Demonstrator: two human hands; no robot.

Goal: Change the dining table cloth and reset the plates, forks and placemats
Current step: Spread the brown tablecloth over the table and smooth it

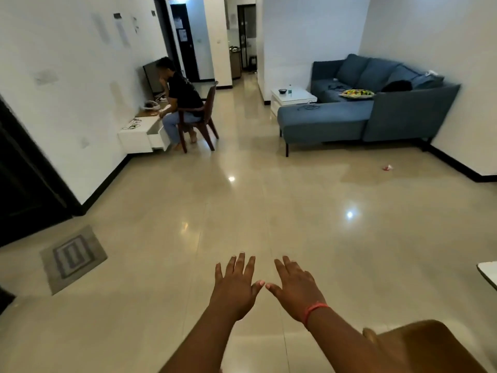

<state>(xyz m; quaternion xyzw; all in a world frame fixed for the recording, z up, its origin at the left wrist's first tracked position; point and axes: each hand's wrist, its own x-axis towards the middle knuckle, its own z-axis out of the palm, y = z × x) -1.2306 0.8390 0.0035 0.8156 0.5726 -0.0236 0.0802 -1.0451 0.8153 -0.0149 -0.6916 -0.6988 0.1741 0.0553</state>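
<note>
Glossy beige floor tiles (242,211) lie under both outstretched hands. The left hand (236,286) and right hand (294,288) are side by side, palms down, fingers spread straight, holding nothing, thumb tips almost touching. Just right of the right hand, a white table corner (488,274) shows at the edge. Well beyond the hands stands a blue sofa (376,103); far left, a person (183,100) sits on a chair.

Blue sofa (376,109), with a yellow-and-green patterned cushion (357,93) on it. Cream glossy floor (242,211), grey mat (73,257) with striped rectangles by the left wall, white table (293,96), pink band (314,312) on the right wrist.
</note>
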